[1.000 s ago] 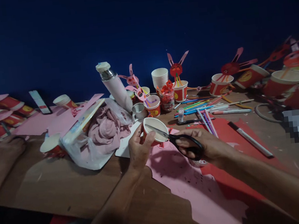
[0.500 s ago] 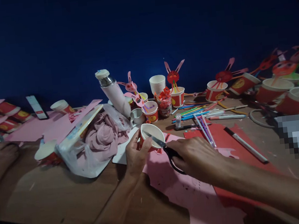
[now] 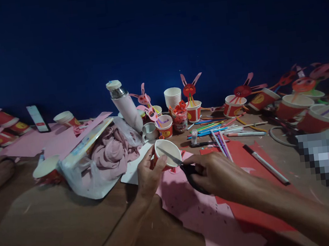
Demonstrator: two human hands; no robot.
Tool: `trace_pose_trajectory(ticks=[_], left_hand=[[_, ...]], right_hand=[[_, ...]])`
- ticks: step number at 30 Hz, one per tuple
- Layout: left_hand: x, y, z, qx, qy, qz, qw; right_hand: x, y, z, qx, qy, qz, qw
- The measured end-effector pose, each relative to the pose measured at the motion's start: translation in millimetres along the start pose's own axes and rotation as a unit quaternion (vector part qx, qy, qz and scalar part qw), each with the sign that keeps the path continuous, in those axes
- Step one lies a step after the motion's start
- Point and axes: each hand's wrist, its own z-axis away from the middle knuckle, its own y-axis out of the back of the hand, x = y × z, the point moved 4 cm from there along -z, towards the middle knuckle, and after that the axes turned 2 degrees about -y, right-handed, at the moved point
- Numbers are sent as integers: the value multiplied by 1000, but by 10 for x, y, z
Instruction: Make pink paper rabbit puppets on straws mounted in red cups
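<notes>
My left hand (image 3: 150, 174) grips a red and white paper cup (image 3: 164, 146) by its side, its mouth tilted up towards me. In my right hand (image 3: 208, 173) is a pair of black-handled scissors (image 3: 170, 154), fingers wrapped round the handles. The blade reaches into the cup's mouth near my left thumb; whether it touches the wall I cannot tell. Below both hands lies a cut sheet of pink paper (image 3: 187, 202). Red paper (image 3: 258, 203) spreads under my right forearm.
A plastic bag with pink cloth (image 3: 109, 152) lies left, near a thermos (image 3: 126, 109). Behind the cup stand a metal mug (image 3: 150, 132), stacked cups (image 3: 173, 96) and rabbit-decorated cups (image 3: 194, 110). Pens (image 3: 209, 130) and a marker (image 3: 265, 164) lie right. Another person's hand (image 3: 0, 169) rests far left.
The view has shifted slightly. My hands still hold the cup and scissors, with the blade inside the cup's mouth; the scissor handles and right hand have turned a little.
</notes>
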Motion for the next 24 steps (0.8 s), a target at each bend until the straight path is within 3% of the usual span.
trace_pose_trajectory(ticks=[3,5,6,9,10,13,15,17,19,21,23,24], left_hand=[[-23,19,-2,8,6,-12,1000],[-26,34,-4,15,-2,-32,999],[-24,36,-4,15,-6,-42,999],[3,28,0,9,-15,-38,999],[13,23,3,6,-16,-30,999],[39,14,10,1,-24,-19,1000],[46,12,11,1,-33,-18,999],[41,7,7,0,-36,-10,999],[29,-1,2,0,-32,-7,999],[18,-13,-1,2,-28,-14,1000],[6,-25,-3,3,-26,-16,1000],[-1,-33,-3,0,-23,-12,1000]], right_hand=[[-113,-9,52,37,77,240,967],[-120,-44,61,44,98,273,956],[-105,-53,55,43,96,244,964],[29,-84,-2,-11,-2,-42,999],[87,-113,-18,-38,-55,-173,983],[204,-231,-36,-78,-158,-466,867],[237,-290,-38,-79,-163,-550,815],[249,-320,-34,-81,-157,-573,800],[243,-296,-27,-76,-153,-536,827],[205,-215,-19,-66,-136,-429,890],[123,-103,-7,-41,-83,-238,967],[68,-55,4,-21,-49,-117,992]])
